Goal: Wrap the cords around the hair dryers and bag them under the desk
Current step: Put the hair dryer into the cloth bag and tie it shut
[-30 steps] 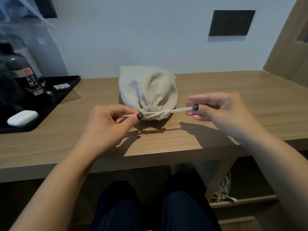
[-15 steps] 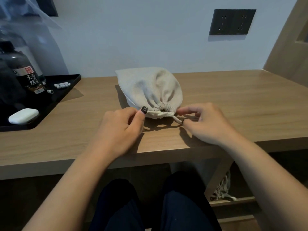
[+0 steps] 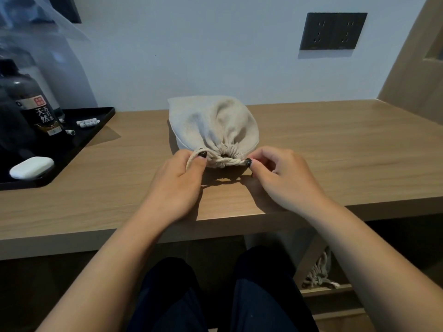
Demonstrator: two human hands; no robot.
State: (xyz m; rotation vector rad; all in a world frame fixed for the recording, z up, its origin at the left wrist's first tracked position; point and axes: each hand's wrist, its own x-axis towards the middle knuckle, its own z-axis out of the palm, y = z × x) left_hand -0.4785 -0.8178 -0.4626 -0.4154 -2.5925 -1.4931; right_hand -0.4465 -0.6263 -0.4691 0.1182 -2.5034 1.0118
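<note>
Two hands tie a cloth bag shut on the desk.
Left hand (image 3: pixel 177 185) and right hand (image 3: pixel 280 180) each pinch a drawstring (image 3: pixel 227 161) end at the bag (image 3: pixel 213 125) mouth; it looks cinched, likely leaving stowage beside the second bag (image 3: pixel 317 274) under the desk (image 3: pixel 335 149).

The cinched bag (image 3: pixel 213 130) hides whatever it holds. My right hand (image 3: pixel 282 180) covers its cord end, and the table (image 3: pixel 335 164) half-hides a second bag (image 3: pixel 318 274) below.
</note>
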